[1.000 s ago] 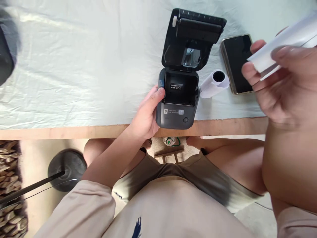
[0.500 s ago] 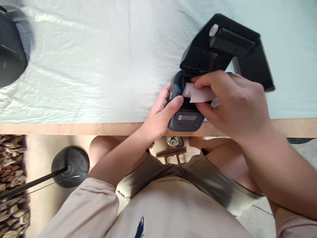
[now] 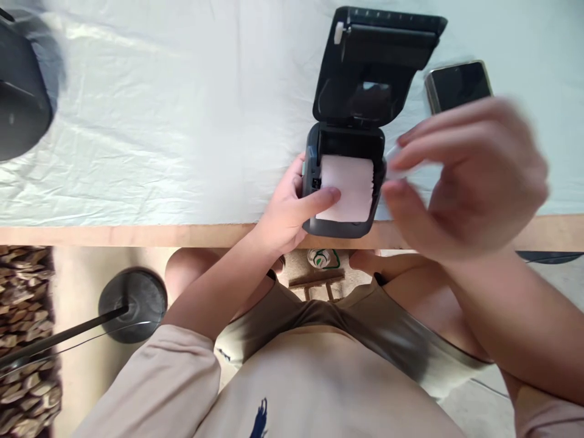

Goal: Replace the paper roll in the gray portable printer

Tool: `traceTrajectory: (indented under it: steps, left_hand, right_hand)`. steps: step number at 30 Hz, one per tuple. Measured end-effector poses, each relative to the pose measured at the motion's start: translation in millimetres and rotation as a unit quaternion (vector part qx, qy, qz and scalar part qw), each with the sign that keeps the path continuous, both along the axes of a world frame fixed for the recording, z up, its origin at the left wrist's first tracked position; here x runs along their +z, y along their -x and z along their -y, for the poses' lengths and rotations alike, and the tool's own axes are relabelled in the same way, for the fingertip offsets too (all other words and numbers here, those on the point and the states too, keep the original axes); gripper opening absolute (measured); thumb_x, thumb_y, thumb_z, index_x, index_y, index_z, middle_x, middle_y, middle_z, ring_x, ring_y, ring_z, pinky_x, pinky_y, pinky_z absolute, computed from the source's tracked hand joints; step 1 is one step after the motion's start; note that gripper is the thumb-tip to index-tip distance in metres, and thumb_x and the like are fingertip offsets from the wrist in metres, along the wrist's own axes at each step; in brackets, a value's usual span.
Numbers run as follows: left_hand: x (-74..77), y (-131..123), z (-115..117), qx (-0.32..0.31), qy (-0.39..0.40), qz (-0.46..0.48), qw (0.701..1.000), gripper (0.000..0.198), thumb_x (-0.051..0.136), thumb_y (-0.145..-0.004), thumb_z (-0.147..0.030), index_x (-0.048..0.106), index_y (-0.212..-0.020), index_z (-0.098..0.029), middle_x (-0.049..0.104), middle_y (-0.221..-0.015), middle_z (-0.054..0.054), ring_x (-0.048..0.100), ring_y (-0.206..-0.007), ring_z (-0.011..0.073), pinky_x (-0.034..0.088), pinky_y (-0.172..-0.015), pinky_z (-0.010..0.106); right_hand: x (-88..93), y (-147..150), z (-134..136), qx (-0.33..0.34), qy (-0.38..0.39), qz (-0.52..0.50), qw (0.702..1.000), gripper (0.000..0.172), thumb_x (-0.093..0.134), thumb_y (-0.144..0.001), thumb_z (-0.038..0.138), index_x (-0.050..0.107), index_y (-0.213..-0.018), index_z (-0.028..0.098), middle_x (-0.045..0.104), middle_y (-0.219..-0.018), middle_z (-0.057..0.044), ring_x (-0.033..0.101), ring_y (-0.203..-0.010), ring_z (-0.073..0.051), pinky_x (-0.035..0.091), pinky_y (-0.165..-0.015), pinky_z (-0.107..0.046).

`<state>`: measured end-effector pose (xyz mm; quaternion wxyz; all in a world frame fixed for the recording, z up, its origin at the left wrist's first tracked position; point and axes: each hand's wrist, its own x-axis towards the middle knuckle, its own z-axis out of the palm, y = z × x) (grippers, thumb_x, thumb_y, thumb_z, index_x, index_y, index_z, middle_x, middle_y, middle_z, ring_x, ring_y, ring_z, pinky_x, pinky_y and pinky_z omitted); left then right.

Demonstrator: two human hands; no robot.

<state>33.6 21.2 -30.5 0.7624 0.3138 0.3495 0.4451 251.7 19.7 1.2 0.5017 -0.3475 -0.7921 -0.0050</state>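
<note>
A black printer point(image 3: 351, 139), lid point(image 3: 342, 91) raised, is at the near edge of the cloth-covered desk point(image 3: 182, 121). The left hand point(image 3: 285, 213) grips its left side, thumb on white paper point(image 3: 351, 176). The blurred right hand point(image 3: 474, 182) is half curled just to the right; whether it holds anything is unclear. Beyond it lies a phone point(image 3: 460, 85).
</note>
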Motion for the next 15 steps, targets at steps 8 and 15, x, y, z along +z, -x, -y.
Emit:
traceTrajectory:
  steps: [8,15]
  left_hand:
    - [-11.8,2.3,-1.9,0.006,-0.042,-0.056,0.998,0.083,0.114,-0.071,-0.044,0.07,-0.139,-0.027,0.083,-0.109,0.002,0.087,-0.111,0.0351,0.069,-0.092,0.043]
    - [4.7,1.5,3.9,0.038,0.021,-0.011,0.999,0.078,0.113,-0.072,-0.056,0.072,-0.129,-0.023,0.087,-0.117,0.009,0.086,-0.121,0.0414,0.07,-0.097,0.046]
  right_hand:
    - [8.8,-2.0,-1.6,-0.042,0.273,-0.173,0.946,0.04,0.049,-0.112,0.043,0.061,-0.151,0.04,0.062,-0.17,-0.006,0.079,-0.139,-0.027,0.071,-0.117,-0.051]
    - [-7.6,11.1,11.6,0.043,0.33,-0.135,0.933,0.047,0.076,-0.107,0.046,0.062,-0.151,0.034,0.071,-0.159,-0.011,0.075,-0.151,-0.032,0.075,-0.118,-0.052]
